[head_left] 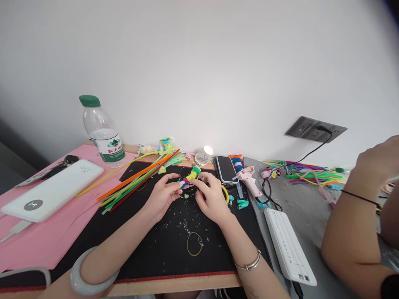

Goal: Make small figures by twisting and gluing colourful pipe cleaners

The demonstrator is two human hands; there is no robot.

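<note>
A small coiled pipe-cleaner piece (pixel 192 175), banded green, yellow, pink and blue, is held over the black mat (pixel 162 253). My left hand (pixel 163 192) pinches its lower pink and blue end between thumb and fingers. On the other side, the curled fingers of my right hand (pixel 213 198) grip it near the yellow part; the fingertips are partly hidden. A bundle of orange, green, yellow and red pipe cleaners (pixel 137 182) lies left of my hands. Below them is a thin yellowish rubber band (pixel 195 244), among small scraps.
A water bottle (pixel 104 137) and white power bank (pixel 52 189) are at left on pink paper (pixel 62 245). To the right are a phone (pixel 226 169), a pink glue gun (pixel 249 179) with its cord, and another power bank (pixel 289 245). Another person's arm (pixel 352 224) is at far right.
</note>
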